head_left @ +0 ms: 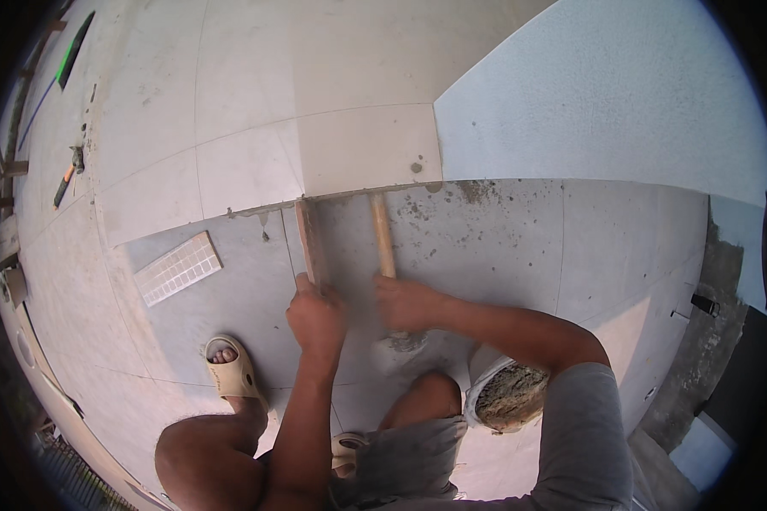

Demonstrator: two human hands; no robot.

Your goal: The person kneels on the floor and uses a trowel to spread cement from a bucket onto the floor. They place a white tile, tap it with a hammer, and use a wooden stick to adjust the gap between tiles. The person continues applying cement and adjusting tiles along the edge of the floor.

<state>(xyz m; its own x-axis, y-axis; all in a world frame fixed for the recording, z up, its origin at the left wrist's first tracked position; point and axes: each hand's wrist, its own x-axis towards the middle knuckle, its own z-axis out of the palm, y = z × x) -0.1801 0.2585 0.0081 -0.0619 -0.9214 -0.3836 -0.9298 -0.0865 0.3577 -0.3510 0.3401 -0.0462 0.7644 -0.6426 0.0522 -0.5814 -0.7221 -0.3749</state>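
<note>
My left hand (317,319) is closed around the near end of a narrow reddish-brown strip (312,243). The strip's far end meets the mortar-smeared edge of the raised tiled step (366,149); whether it is tile or wood is unclear. In my right hand (406,304) is a mallet by its wooden handle (383,234), the handle's end pointing at the step edge. Below that fist the pale mallet head (400,347) looks slightly blurred. On the floor left of my left hand lies a cut tile piece (179,267), its gridded face up.
A white bucket (477,375) of grey mortar stands beside my right elbow. Mortar crumbs (477,192) dot the grey floor tiles along the step. A light blue sheet (605,102) covers the far right. At far left lies an orange-handled tool (65,185).
</note>
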